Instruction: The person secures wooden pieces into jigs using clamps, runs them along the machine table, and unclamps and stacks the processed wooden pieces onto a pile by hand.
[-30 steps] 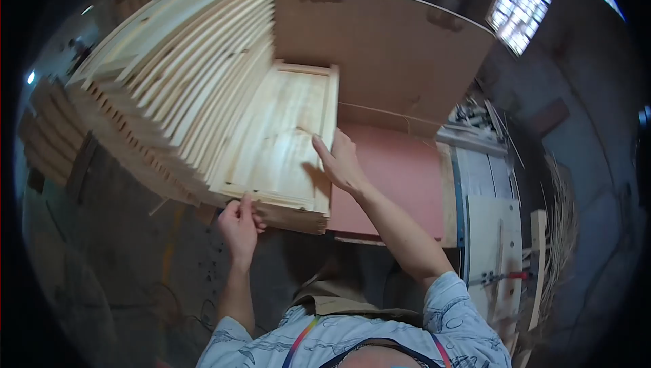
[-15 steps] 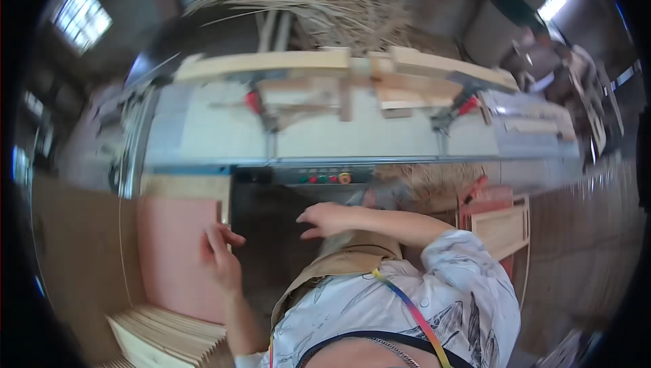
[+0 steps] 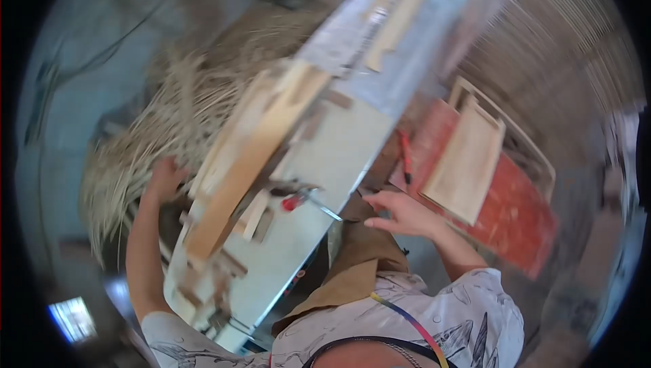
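Note:
My left hand (image 3: 166,178) reaches past the far edge of the long work table (image 3: 346,144), beside a heap of thin wood strips (image 3: 163,117). Its fingers are blurred, and whether they touch a strip I cannot tell. Over the near edge of the table, my right hand (image 3: 400,213) holds nothing, its thumb and fingers apart. Close to it, a light wooden frame panel (image 3: 468,165) lies on a red board (image 3: 519,212). On the table sits a red-handled clamp (image 3: 293,202), next to a long wooden beam (image 3: 251,171).
A narrow wooden piece (image 3: 400,19) lies at the table's far end. Small wood blocks (image 3: 217,276) are gathered at its lower left end. A red-handled tool (image 3: 405,158) rests by the red board. Dark cables (image 3: 115,49) run along the floor at upper left.
My view has swung right, so the table now runs diagonally. The left hand has gone from beside the pink panel to beyond the table; the right hand is now nearer the red board.

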Tool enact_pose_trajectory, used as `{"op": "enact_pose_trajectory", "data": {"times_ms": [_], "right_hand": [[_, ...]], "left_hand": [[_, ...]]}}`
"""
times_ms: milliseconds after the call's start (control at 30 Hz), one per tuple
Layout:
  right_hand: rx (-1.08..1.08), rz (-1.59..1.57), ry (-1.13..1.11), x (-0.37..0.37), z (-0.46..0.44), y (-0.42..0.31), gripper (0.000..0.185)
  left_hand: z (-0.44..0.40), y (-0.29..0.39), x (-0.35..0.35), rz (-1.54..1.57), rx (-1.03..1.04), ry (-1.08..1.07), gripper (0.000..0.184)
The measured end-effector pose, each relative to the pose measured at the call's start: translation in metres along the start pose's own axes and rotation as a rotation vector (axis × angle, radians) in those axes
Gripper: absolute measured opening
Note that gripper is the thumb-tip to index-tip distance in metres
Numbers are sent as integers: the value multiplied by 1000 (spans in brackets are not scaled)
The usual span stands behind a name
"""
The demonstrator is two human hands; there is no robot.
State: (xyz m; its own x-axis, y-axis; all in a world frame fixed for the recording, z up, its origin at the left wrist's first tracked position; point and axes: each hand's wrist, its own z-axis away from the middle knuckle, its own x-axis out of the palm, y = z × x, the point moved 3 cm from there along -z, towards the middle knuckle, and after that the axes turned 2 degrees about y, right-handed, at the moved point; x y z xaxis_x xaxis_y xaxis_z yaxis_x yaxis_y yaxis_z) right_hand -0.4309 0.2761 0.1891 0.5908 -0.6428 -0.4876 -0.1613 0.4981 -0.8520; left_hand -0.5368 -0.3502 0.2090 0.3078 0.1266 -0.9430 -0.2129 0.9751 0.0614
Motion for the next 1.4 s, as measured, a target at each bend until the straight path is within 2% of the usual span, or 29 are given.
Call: {"op": "enact_pose_trajectory", "data": {"times_ms": [67,100,167,233,267,300,333,400,467,533,600,667,733,800,867,933,1000,1033,1067,1100,1133,1167,1200,1233,1267,1300,1367,1400], "right_hand": [[118,102,136,-25,18,30,63],[175,81,208,-36,28,32,62],[215,68,269,-52,32,32,61],[264,-16,354,-68,13,29,55],[228,-18,315,-73,-5,17,55],[275,-54,355,-82,-26,3,51],[317,-89,387,-85,-48,-8,46],[57,10,434,-87,-93,-6,34],[-77,165,510,-99,-135,-58,33],[-316,214,532,-105,-178,-90,33],[-60,552,360,-102,-193,-175,34],[-208,1052,324,-97,-215,-212,38],[-281,1049,595,-76,-200,-300,43],[-525,835,691,-31,-205,-397,46],[-939,275,481,47,-254,-491,51],[-889,17,133,146,-291,-588,49],[-987,-69,-16,222,-303,-650,45],[-1000,-162,-122,255,-308,-668,41],[-1030,-129,-175,286,-303,-676,41],[-1101,-41,-124,314,-289,-676,37],[-1158,36,-61,342,-283,-671,32],[-1169,181,-56,374,-289,-659,32],[-1173,325,-45,405,-297,-639,31],[-1129,323,-221,435,-302,-615,34],[-1122,375,-285,468,-320,-581,34],[-1109,424,-352,499,-342,-541,34],[-881,505,-609,543,-376,-469,32],[-870,506,-635,559,-384,-446,32]], "left_hand": [[-54,-15,75,175,52,64,66],[-64,-3,88,175,94,40,66],[-59,20,105,150,337,-39,56],[-55,31,89,175,250,-65,50],[-46,31,77,201,163,-93,44],[-37,34,64,229,132,-33,41],[-22,38,48,257,91,32,38],[18,58,-1,322,93,196,37],[45,32,-34,240,130,411,34],[92,-3,-90,248,4,524,31],[150,-50,-137,354,-113,830,32],[222,-87,-178,404,-211,1140,34],[291,-129,-192,608,-295,1383,36],[347,-160,-191,613,-413,1530,36],[377,-163,-180,1143,-154,1648,34],[385,-184,-160,1135,-191,1766,31],[424,-185,-145,990,-365,1689,25],[447,-201,-129,1000,-412,1749,25],[470,-217,-105,1072,-439,1677,26],[491,-230,-80,1139,-455,1595,28],[515,-240,-48,999,-529,1718,30],[550,-228,-26,1050,-602,1652,30],[574,-215,2,1078,-630,1728,27],[604,-197,35,1024,-776,1668,24],[623,-169,58,874,-865,1694,19],[634,-142,101,909,-975,1623,13],[621,-89,144,1015,-1042,1450,17],[610,-70,151,1041,-1059,1347,24]]}}
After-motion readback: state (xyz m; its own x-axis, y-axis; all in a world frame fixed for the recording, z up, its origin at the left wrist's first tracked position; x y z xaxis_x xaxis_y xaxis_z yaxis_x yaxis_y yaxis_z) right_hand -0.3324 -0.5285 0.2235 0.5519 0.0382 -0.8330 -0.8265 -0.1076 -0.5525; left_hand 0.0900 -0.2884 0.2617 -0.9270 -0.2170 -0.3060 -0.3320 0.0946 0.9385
